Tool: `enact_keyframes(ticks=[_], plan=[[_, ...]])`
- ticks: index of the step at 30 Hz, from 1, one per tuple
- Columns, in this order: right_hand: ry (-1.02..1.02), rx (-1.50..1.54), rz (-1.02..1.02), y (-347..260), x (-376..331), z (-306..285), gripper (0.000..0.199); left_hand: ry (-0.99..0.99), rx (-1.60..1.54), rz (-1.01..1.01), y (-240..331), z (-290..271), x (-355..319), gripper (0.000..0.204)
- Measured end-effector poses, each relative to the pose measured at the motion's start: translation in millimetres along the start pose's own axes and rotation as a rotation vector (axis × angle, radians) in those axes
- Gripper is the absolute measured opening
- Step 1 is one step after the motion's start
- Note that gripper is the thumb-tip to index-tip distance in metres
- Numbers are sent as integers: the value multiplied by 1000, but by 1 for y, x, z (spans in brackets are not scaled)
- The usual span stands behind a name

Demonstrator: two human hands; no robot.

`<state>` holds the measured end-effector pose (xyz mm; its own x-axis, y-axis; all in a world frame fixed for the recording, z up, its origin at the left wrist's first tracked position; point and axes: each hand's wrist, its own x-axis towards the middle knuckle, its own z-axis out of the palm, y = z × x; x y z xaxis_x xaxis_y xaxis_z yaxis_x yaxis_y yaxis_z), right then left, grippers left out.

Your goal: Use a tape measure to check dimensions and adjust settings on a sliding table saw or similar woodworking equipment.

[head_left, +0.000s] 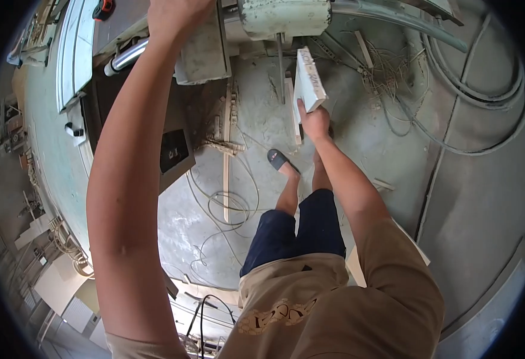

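Workshop, dusty concrete floor (358,155) w/ loose cables (226,206), hoses (472,78), wood scraps. Pale green machine (283,17) ahead. My right hand (315,122) gripping lower end of white board (309,81), held upright above floor, just below machine. Left hand (175,13) up on machine top, fingers cut off at frame edge; can't tell grip. Left-side benches blurred.

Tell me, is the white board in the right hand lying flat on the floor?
No. The right hand holds the white board by its lower end, lifted above the concrete floor.
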<state>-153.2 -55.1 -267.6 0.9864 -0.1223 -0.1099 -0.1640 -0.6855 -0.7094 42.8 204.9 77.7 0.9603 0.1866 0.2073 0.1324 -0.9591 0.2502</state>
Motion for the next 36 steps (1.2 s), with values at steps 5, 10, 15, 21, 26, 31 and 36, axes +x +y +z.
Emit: enact_keyframes(ticks=[5,10,15,21,26,31,36], plan=[[-20,-19,40,-25,16,8,41,33,3,16,-7,-3,-1,83],[-27,-49,95,-26,45,9,43,15,7,6,-6,1,6,83],[-23,-101,103,-26,61,16,46,49,28,25,-5,3,7,84],[-1,-85,105,-29,55,18,44,37,16,25,-4,1,3,83],[-26,-81,121,-36,49,18,42,32,22,18,-8,3,1,84],[-85,-162,144,-29,58,24,45,25,13,25,-4,-2,1,83],[20,-181,60,-17,62,28,59,25,22,45,-11,2,3,83]])
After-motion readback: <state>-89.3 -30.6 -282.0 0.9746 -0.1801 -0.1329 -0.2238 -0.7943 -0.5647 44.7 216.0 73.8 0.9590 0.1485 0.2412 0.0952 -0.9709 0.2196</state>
